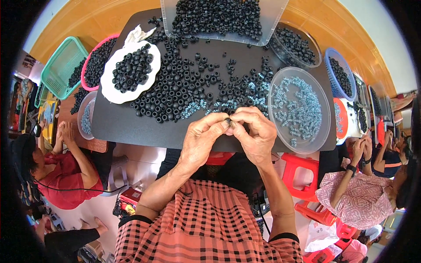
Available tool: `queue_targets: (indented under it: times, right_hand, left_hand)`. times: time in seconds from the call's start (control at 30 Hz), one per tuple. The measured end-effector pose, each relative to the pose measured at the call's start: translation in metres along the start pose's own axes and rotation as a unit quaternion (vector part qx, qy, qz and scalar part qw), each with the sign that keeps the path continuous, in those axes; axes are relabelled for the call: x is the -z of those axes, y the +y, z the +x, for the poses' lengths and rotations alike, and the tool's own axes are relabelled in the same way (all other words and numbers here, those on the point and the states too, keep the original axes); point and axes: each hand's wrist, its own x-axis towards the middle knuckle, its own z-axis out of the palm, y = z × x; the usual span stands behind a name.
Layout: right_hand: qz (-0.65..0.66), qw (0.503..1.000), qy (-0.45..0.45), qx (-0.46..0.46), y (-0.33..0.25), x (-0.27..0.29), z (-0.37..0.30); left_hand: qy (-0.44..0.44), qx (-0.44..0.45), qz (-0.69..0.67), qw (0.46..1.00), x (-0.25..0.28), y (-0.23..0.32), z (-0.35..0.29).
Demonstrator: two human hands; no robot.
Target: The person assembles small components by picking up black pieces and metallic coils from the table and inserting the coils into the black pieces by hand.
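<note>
Dark, smooth and round-cornered, a tabletop [117, 126] stands before a glossy orange-tan panel [313, 13]. Beyond its left side, a mint-green lattice basket [55, 65] and a pink-rimmed basket [82, 78] hold black pieces. On the table's left, a white scalloped plate [109, 93] bears a heap of black, ring-like parts [133, 70]; more lie loose toward the middle, with striped blue coils [193, 108] along their near edge. At the near centre, the left hand [204, 133] and right hand [255, 133] meet, fingers bent, both pinching a small dark piece [227, 121] — their fingertips cover most of it, so its shape is hard to make out. Farther off, a translucent bin [272, 19], cut off at the top, holds many black parts. Rightward come a clear oval tub [317, 46] of the same, a shallow round dish [327, 105] of blue coils, and a blue lattice basket [340, 93] with black pieces.
</note>
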Motion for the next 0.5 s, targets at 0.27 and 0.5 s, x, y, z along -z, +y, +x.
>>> queue_targets:
  times: [0.27, 0.5]
  right_hand:
    - [0.028, 0.999, -0.004, -0.039, -0.002, -0.001, 0.000]
    - [-0.063, 0.998, -0.008, 0.000, -0.011, -0.004, 0.007]
  left_hand:
    - [0.002, -0.017, 0.015, 1.000, 0.001, -0.002, 0.001]
    - [0.007, 0.006, -0.042, 0.999, 0.003, -0.003, 0.001]
